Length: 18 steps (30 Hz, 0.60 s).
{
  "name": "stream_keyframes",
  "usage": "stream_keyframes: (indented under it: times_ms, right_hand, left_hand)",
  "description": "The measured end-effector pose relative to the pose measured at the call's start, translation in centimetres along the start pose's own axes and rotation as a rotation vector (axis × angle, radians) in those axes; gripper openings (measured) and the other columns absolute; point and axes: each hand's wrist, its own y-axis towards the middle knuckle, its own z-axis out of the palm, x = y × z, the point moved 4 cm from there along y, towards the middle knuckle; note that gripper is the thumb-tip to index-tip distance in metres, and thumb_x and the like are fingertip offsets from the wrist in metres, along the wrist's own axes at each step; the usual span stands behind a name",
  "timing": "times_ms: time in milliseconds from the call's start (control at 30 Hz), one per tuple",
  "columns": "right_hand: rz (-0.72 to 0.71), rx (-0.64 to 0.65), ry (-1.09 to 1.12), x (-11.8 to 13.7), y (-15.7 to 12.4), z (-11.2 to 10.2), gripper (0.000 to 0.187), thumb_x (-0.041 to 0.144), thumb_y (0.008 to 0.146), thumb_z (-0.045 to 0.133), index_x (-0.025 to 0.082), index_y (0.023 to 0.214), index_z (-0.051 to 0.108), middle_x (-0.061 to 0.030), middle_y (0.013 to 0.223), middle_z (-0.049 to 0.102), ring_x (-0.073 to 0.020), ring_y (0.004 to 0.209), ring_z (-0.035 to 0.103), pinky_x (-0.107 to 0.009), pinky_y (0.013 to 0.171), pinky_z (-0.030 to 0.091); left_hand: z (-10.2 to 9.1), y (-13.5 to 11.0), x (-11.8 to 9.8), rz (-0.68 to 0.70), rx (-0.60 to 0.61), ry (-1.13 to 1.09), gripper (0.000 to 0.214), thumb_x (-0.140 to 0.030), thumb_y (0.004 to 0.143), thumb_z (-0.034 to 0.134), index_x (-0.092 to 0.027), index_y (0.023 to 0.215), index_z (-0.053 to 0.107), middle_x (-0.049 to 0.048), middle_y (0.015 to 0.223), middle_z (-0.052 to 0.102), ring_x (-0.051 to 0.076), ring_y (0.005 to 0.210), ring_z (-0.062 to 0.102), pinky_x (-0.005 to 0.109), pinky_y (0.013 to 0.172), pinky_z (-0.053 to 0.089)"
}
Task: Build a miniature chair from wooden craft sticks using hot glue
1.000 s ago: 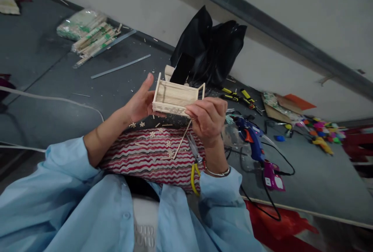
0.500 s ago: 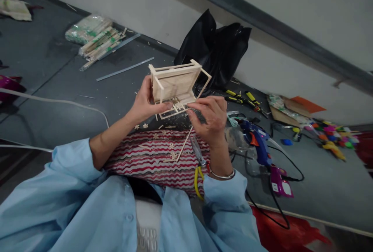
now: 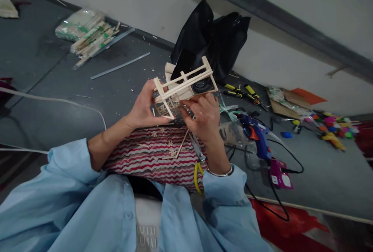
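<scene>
A small model frame of pale wooden sticks [image 3: 186, 84] is held up over the near edge of the table. My left hand [image 3: 141, 108] grips its left end, thumb along the lower edge and fingers behind. Bent at its lower right side, the fingers of my right hand [image 3: 205, 118] close on the frame; their tips are partly hidden. Small flower-shaped wooden pieces [image 3: 170, 143] and a loose stick [image 3: 182, 143] lie below on a red-and-white wavy-striped cloth [image 3: 131, 162]. Yellow-handled pliers [image 3: 197, 178] rest by my right wrist.
A blue glue gun [image 3: 259, 137] with a black cable lies on the right. Behind the frame stands a black bag [image 3: 190, 36]. Bundled wooden sticks [image 3: 94, 38] and a metal strip [image 3: 119, 66] are at left. Yellow-and-black tools [image 3: 243, 93] and colourful pompoms [image 3: 338, 129] sit further right.
The wooden frame has been turned, so its stick-barred side now faces up instead of the slatted panel. My right hand has shifted slightly left along it.
</scene>
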Motion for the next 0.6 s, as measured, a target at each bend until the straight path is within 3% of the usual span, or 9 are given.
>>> stream_keyframes:
  times_ms: [100,267,433,600]
  right_hand:
    - [0.008,0.035,0.000,0.1,-0.1,0.3,0.020,0.029,0.099,0.058,0.022,0.108,0.076,-0.0086,0.098,0.071,-0.0257,0.097,0.061,-0.040,0.082,0.047]
    - [-0.033,0.078,-0.025,0.7,0.0,0.3,0.025,0.030,0.101,0.054,0.023,0.111,0.076,-0.0084,0.098,0.072,-0.0251,0.094,0.063,-0.039,0.080,0.049]
    - [-0.042,0.121,-0.020,1.2,0.1,0.3,0.023,0.028,0.100,0.056,0.024,0.111,0.076,-0.0081,0.101,0.073,-0.0251,0.098,0.064,-0.038,0.082,0.049]
    - [-0.041,0.129,-0.004,1.3,0.0,0.4,0.021,0.027,0.099,0.056,0.023,0.107,0.076,-0.0075,0.099,0.074,-0.0245,0.095,0.066,-0.037,0.081,0.050]
  left_hand:
    - [0.0,0.1,0.0,0.005,0.047,0.041,0.083,-0.067,0.055,0.090,-0.025,0.116,0.053,0.0090,0.116,0.060,0.032,0.114,0.059,0.050,0.103,0.047]
    - [0.0,0.1,-0.9,0.169,0.036,0.037,0.086,-0.068,0.050,0.093,-0.027,0.115,0.053,0.0079,0.113,0.063,0.029,0.106,0.062,0.049,0.097,0.049]
    - [0.1,0.3,-0.5,-0.012,0.058,0.014,0.089,-0.071,0.042,0.093,-0.026,0.110,0.056,0.0077,0.110,0.062,0.032,0.110,0.061,0.053,0.102,0.046]
    - [0.2,0.4,-0.8,0.020,0.076,-0.006,0.087,-0.074,0.044,0.091,-0.026,0.109,0.057,0.0074,0.108,0.063,0.031,0.108,0.062,0.051,0.101,0.047]
